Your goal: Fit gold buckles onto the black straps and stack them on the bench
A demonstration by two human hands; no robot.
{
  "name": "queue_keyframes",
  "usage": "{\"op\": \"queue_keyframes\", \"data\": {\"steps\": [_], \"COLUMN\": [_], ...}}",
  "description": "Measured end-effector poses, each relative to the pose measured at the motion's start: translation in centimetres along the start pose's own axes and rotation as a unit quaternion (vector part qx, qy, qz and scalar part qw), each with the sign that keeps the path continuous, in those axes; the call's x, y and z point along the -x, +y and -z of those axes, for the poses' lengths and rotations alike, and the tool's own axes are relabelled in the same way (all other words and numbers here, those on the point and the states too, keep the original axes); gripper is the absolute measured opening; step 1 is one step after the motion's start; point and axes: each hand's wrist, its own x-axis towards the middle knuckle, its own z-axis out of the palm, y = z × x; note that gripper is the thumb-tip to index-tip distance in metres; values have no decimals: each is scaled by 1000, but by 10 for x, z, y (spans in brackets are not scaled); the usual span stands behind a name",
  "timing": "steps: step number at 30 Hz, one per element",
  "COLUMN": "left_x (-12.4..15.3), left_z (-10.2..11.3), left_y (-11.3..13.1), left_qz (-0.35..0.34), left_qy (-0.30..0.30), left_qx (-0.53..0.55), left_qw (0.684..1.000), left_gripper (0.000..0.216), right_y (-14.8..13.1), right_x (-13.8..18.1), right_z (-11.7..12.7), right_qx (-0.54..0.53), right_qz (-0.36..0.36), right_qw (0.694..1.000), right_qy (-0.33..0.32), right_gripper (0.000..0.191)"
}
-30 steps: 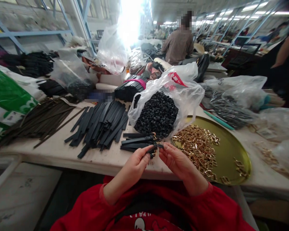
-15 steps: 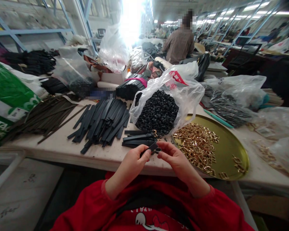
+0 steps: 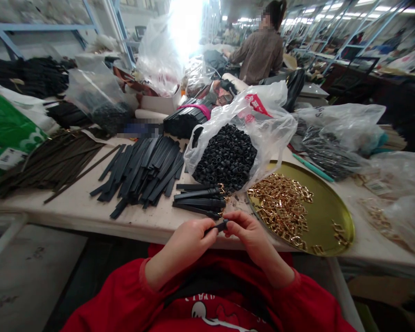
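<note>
Near the table's front edge, my left hand (image 3: 197, 235) pinches a short black strap (image 3: 218, 227) between thumb and fingers. My right hand (image 3: 244, 228) closes its thumb and fingertips at the strap's right end, on a small black loop (image 3: 224, 223) that appears to sit around the strap; the fingers partly hide it. Just beyond lie several black straps with gold buckles (image 3: 198, 200), their buckle ends to the right. An open plastic bag of black loops (image 3: 226, 157) stands behind them.
A gold tray (image 3: 327, 203) of gold buckles (image 3: 281, 207) stands at the right. Loose black straps (image 3: 145, 170) and brown strips (image 3: 69, 161) lie at the left. A teal pen-like stick (image 3: 313, 167) lies behind the tray. A person (image 3: 261, 53) works farther back.
My hands have come slightly nearer my body. The loop, earlier held in my right fingers beside the strap's end, is now at that end. The view has shifted a little.
</note>
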Motion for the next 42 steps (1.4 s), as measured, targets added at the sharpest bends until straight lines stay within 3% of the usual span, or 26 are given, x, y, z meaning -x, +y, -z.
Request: {"op": "queue_keyframes", "data": {"steps": [4, 8, 14, 17, 21, 24, 27, 30, 33, 36, 39, 42], "left_x": [-1, -1, -5, -5, -4, -6, -11, -19, -26, -31, -33, -32], "left_z": [0, 0, -11, -13, -12, -13, -13, -8, -4, -6, -12, -16], "left_y": [1, 3, -1, -3, -5, -6, -10, -18, -25, -26, -24, -20], "left_qz": [19, 70, 79, 95, 100, 89, 72, 85, 109, 124, 117, 101], "left_qy": [-55, -136, -50, -70, -118, -95, -62, -29, 20, 27, 11, -4], "left_qx": [62, 170, 164, 215, 283, 293, 298, 336, 379, 398, 384, 345], "left_qw": [996, 973, 982, 969, 947, 947, 950, 938, 919, 909, 916, 933], "left_gripper": [26, 22, 17, 21, 46, 51, 52, 41, 31, 29, 29, 29], "right_y": [-4, -7, -4, -4, 1, 8, 7, -13, -44, -67, -68, -56], "right_x": [0, -1, 0, 0, 0, -2, -11, -30, -47, -51, -51, -56], "right_z": [3, 4, -6, -8, -9, -15, -12, 18, 69, 112, 124, 112], "right_qx": [38, 29, -17, -38, -59, -90, -31, 122, 266, 416, 588, 737], "right_qz": [0, 2, -24, -36, -21, -38, -7, 79, 141, 195, 175, 132], "right_qw": [999, 1000, 999, 998, 998, 995, 997, 989, 943, 847, 756, 648], "right_qy": [-12, -1, -20, -15, 12, -38, -65, 3, 142, 268, 226, 139], "right_gripper": [32, 32, 33, 32, 32, 36, 36, 33, 26, 22, 15, 17]}}
